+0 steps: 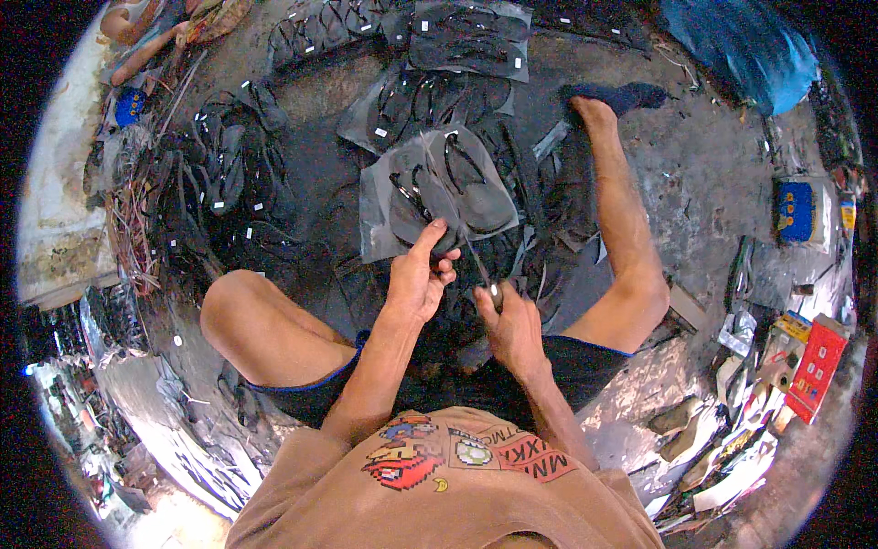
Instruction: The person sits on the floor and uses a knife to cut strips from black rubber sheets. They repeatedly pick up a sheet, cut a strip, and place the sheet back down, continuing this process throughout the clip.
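A pair of black flip-flops (482,203) lies on a sheet of clear plastic (376,224), in front of me. My left hand (419,279) is closed on the heel end of the left flip-flop, thumb on top. Wrapped in my right hand (514,328) is the handle of a tool with a long thin metal shaft (475,256). The shaft points away from me, running over the plastic between the two flip-flops. Whether it is a blade or a rod I cannot tell.
More flip-flops in plastic (466,41) lie beyond, and a dark heap of loose ones (224,160) is at the left. My bent legs flank the work. At the right are a blue box (796,210), a red box (817,371) and scraps. A blue sheet (745,50) hangs far right.
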The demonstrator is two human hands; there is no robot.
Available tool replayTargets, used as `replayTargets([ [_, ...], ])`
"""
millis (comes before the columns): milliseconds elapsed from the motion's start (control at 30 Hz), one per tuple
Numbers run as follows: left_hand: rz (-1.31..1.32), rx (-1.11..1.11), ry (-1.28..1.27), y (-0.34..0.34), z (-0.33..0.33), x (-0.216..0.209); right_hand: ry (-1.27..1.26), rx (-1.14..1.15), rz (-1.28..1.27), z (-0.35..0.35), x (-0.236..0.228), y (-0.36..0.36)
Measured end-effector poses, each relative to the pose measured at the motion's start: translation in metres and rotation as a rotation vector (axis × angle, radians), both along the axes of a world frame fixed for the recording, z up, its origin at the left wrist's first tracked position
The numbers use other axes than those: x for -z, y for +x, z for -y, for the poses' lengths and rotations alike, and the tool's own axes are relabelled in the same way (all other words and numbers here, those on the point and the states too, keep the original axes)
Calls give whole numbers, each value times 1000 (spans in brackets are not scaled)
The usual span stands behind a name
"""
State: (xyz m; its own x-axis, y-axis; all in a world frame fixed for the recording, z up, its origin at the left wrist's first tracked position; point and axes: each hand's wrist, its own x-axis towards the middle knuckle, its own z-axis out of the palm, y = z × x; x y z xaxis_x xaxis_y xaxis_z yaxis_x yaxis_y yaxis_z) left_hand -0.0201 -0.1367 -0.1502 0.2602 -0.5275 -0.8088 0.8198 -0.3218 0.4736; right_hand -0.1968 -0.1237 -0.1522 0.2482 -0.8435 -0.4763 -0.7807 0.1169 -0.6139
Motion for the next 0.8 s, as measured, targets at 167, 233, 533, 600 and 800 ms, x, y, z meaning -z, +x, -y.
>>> replayTargets([
  [167,-36,58,24,5,-3,2,-64,58,75,26,47,15],
  [233,-40,26,58,4,-1,-6,21,-11,188,46,44,23],
  [533,-173,37,-14,12,-1,3,-112,-110,650,79,169,34],
  [600,-182,2,-5,15,-5,3,-140,-119,654,70,173,48],
  [800,-126,86,21,17,-25,-32,-456,-41,476,81,185,106],
])
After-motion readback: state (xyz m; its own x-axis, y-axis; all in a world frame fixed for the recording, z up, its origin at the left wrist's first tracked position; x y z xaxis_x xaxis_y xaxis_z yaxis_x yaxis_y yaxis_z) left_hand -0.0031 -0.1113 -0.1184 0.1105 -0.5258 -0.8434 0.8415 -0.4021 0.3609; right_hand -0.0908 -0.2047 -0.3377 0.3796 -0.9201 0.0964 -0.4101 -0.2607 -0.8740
